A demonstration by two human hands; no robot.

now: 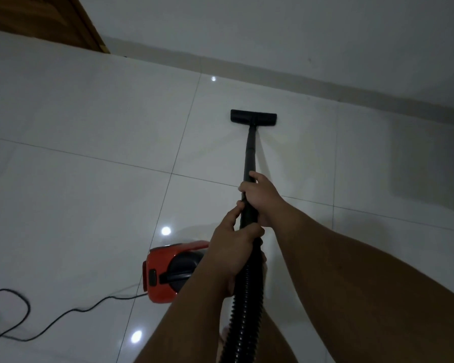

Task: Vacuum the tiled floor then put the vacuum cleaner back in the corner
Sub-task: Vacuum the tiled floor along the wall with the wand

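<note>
A black vacuum wand [250, 150] runs from my hands down to a flat black floor nozzle [253, 118] resting on the glossy white tiled floor [89, 127]. My right hand [260, 197] grips the wand higher up. My left hand [231, 247] grips it lower, where the ribbed black hose [244, 305] begins. The red and black vacuum body [168, 271] sits on the floor just left of my left forearm, partly hidden by it.
A black power cord [24, 323] loops across the tiles at lower left from the vacuum body. A white wall with a skirting strip [325, 82] runs behind the nozzle. A brown wooden door [50, 19] stands at the upper left.
</note>
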